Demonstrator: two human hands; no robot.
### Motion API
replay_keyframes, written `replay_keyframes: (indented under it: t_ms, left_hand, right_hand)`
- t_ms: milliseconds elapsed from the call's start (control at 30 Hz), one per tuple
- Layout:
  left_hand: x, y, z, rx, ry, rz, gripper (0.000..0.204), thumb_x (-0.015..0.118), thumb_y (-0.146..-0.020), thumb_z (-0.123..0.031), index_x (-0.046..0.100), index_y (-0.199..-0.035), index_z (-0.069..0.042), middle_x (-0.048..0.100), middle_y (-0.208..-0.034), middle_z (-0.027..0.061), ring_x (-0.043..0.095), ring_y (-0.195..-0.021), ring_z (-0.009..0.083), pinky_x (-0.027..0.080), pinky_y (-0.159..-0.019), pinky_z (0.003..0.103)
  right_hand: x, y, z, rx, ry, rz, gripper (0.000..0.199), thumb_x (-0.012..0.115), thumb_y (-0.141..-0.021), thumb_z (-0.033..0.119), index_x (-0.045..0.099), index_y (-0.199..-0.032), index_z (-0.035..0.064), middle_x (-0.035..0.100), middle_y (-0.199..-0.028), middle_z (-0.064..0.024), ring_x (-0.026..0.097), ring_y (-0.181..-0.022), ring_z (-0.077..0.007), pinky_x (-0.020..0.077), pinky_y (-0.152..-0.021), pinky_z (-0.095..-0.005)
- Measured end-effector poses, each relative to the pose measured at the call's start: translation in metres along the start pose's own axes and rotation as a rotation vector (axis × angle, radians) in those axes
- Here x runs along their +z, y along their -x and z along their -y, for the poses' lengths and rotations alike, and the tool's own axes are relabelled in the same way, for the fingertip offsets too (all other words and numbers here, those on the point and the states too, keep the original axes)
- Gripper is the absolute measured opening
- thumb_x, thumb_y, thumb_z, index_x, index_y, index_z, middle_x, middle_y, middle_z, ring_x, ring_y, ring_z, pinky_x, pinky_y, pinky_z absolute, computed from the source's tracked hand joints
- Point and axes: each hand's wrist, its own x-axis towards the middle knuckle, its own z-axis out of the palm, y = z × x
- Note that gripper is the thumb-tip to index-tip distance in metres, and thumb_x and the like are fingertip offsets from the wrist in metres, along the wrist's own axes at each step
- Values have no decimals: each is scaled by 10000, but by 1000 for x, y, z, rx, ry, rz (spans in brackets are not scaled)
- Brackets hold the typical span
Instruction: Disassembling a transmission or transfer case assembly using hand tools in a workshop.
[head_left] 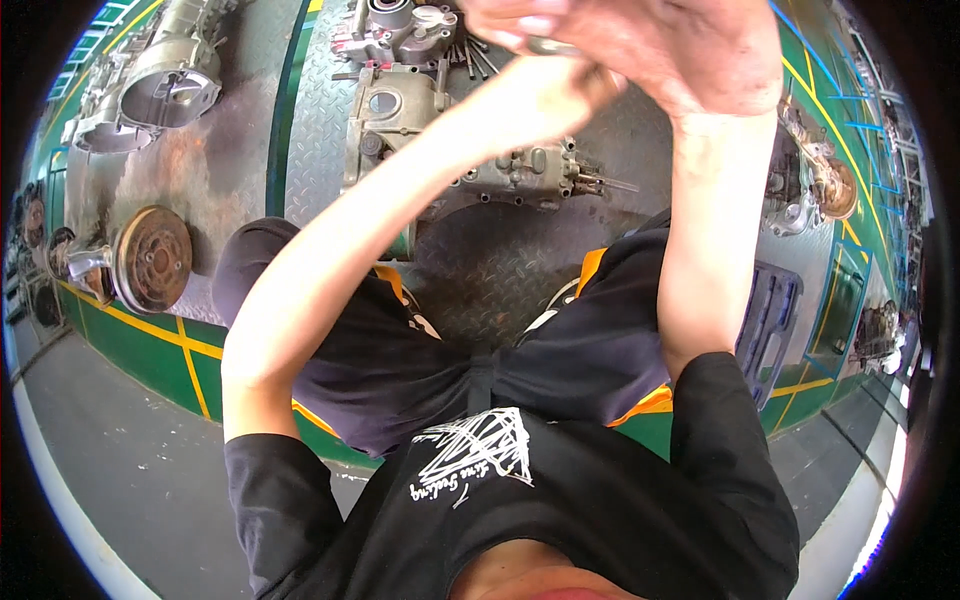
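Both of my hands are raised together at the top of the view, above the machine parts. My left hand (565,95) is closed in a fist, its back toward me. Just above it, a small piece of dull metal (550,46) shows between the hands; its kind is hidden. My right hand (700,55) turns its palm toward me, with dark smudges on the skin. Its fingers curl leftward over the metal piece, partly cut off by the upper edge. Below them lies a grey cast-metal gearbox housing (515,175) with thin rods at its right end.
More castings (400,110) and loose bolts (478,58) lie on the checkered metal plate beyond my knees. At left are a bell-shaped gearbox housing (170,95) and a rusty brake disc (155,258). At right are a dark plastic tool case (770,325) and a rusty metal assembly (830,190).
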Motion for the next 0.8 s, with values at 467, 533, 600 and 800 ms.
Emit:
replay_keyframes:
  t_ms: [467,533,600,800]
  left_hand:
    - [-83,1,101,105,229,58,254,676,-962,-254,671,-1140,-74,667,-915,-4,595,-853,100,494,-759,270]
    - [-32,-15,73,-307,-73,-368,283,581,-979,-238,647,-1160,-31,699,-1035,94,652,-949,164,518,-826,306]
    - [10,-27,27,161,-170,-360,183,557,-948,-131,622,-972,37,642,-846,158,616,-759,245,515,-678,358]
    - [-12,22,18,127,129,675,281,631,-1001,-301,673,-971,-26,612,-801,28,530,-762,141,455,-708,326]
  right_hand:
    - [-9,14,-18,-293,7,29,304,526,-1035,185,562,-799,-3,517,-718,-53,478,-674,-130,390,-647,-269]
    - [-14,15,-24,-195,-28,27,344,535,-1042,276,525,-780,54,482,-757,-22,456,-726,-113,374,-682,-260]
    - [1,21,-12,-190,-50,-141,350,551,-1035,307,531,-792,56,486,-750,-17,458,-714,-114,379,-681,-260]
    - [-19,37,2,-51,-14,20,315,495,-1043,228,542,-792,42,511,-745,-24,486,-714,-120,404,-679,-261]
